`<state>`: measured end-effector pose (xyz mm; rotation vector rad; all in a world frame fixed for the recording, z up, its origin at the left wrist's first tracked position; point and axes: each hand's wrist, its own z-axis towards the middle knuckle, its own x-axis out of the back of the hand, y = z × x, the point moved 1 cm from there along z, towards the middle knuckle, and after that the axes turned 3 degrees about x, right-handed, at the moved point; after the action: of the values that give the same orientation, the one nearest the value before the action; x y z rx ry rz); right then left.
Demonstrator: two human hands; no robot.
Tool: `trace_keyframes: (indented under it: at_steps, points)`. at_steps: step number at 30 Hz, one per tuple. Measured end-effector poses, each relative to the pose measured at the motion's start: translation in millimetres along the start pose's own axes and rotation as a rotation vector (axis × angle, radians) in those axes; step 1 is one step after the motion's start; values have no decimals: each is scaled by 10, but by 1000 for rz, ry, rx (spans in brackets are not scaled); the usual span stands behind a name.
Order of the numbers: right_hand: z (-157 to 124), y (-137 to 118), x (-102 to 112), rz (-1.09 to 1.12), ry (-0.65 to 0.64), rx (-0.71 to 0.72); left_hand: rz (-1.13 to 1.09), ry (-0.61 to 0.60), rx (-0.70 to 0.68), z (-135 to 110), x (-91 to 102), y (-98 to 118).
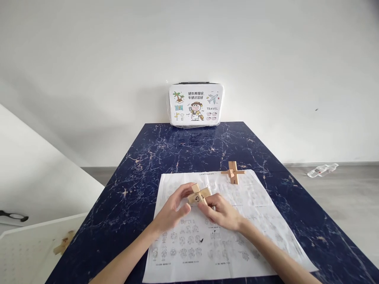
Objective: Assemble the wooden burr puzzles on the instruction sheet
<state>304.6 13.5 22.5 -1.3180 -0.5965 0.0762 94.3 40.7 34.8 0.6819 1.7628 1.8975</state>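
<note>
A wooden interlocking burr puzzle (197, 197), pale and with dark handwritten marks on it, is held above a printed sheet (237, 252). My right hand (223, 213) pinches its lower right side between thumb and fingers. From the left, my left hand (174, 207) curls its fingers behind the puzzle's upper left, while its thumb stands a little apart from the wood. The left fingertips are partly hidden by the blocks. Beyond my right hand, a second cross-shaped wooden puzzle (233, 173) rests at the sheet's far right edge.
The blue marble-patterned table (177, 152) reaches the wall, where a white printed case (196, 104) stands. Down on the left, wooden pieces (63, 243) lie on a white surface (26, 252). A clear plastic bottle (322, 170) lies on the floor at right.
</note>
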Motion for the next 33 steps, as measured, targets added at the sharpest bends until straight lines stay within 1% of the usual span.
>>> trace_keyframes:
  at_steps: [2, 4, 8, 10, 13, 17, 28, 29, 31, 33]
  points:
    - [-16, 33, -11, -24, 21, 17, -36, -56, 9, 9, -17, 15]
    - [-33, 42, -19, -47, 31, 37, -34, -66, 26, 15, -36, 42]
    - [-50, 18, -53, -65, 27, 56, 13, -31, 110, 15, -48, 79]
    - [-52, 16, -72, -72, 29, 47, 24, -6, 127, 13, -40, 76]
    - [-53, 31, -85, -91, 68, 37, 26, 42, 122, 14, -19, 58]
    - [-50, 42, -83, -102, 136, 60, 38, 90, 135, 19, 1, 42]
    - [-67, 49, -139, -118, 233, 57, 41, 135, 127, 31, 6, -5]
    - [-69, 36, -132, -103, 222, 46, 41, 131, 124, 28, 5, -8]
    - [-75, 1, -104, -30, 142, 16, 36, 106, 116, 18, 6, -14]
    - [-84, -35, -70, 112, -15, -3, 18, 48, 99, 6, 8, -15]
